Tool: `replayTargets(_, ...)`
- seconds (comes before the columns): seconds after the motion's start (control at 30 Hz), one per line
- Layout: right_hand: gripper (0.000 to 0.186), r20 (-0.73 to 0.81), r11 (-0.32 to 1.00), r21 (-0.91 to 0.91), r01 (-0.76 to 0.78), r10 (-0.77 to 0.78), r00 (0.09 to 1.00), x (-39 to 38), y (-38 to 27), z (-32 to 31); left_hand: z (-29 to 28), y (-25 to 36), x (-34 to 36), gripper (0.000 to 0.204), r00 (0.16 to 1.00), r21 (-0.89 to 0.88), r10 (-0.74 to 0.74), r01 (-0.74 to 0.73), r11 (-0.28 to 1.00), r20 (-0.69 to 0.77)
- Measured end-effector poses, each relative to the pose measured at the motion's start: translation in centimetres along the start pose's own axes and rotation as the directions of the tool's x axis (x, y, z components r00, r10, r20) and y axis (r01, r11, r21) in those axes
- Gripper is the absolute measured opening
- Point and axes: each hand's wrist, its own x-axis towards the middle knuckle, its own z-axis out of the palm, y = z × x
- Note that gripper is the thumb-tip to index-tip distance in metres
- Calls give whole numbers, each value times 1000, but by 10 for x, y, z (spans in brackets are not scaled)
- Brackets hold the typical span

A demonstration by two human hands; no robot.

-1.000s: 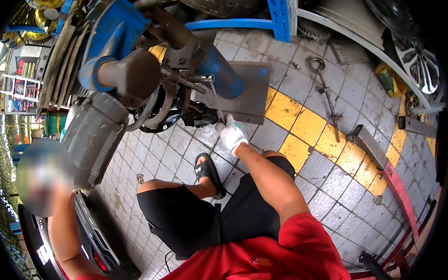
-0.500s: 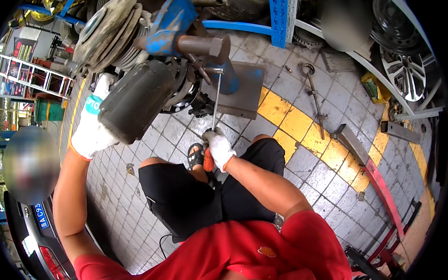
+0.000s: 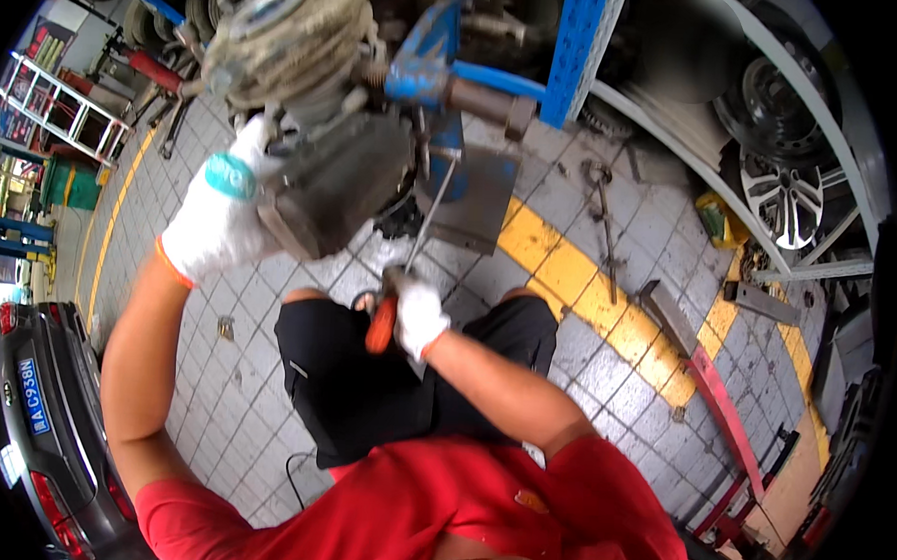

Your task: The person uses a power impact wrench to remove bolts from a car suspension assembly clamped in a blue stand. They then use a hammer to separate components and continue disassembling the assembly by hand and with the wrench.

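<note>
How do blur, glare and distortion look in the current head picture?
Head view: the right hand and orange-handled tool look smeared; head view: glare brightens the floor at lower right; head view: fisheye bends the shelf rails.

Grey tiled floor [image 3: 233, 411] | yellow floor band [image 3: 593, 296] | blue-and-grey rack [image 3: 578, 55] | 1 white ladder [image 3: 61, 102]

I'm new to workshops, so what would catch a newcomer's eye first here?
Probably the white-gloved left hand against the bulky dark part left of upper centre, and the right hand gripping an orange-handled tool near the middle. Then the yellow floor stripe slanting down right of centre, and the dark car at lower left.
</note>
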Motion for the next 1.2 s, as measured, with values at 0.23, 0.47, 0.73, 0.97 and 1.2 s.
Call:
replayTargets(0.23,12,-286,971,-238,-11,-59,957,41,73,-96,-25,24,-8,28,992,-24,46,-49,999,-116)
replayTargets(0.47,31,-703,899,-291,-328,31,710,125,14,-224,-31,-15,-2,64,984,-248,179,-175,953,-6)
replayTargets(0.73,34,89,443,-865,235,-326,941,-100,-66,0,-77,-17,-17,62,988,-440,153,-147,886,-23)
replayTargets(0.97,32,431,227,-835,502,-297,852,-318,-111,227,-165,72,-65,43,991,-428,3,53,902,131)
replayTargets(1.2,42,126,642,-642,419,-450,884,-434,-168,253,-252,201,-109,40,973,-507,24,99,856,231)
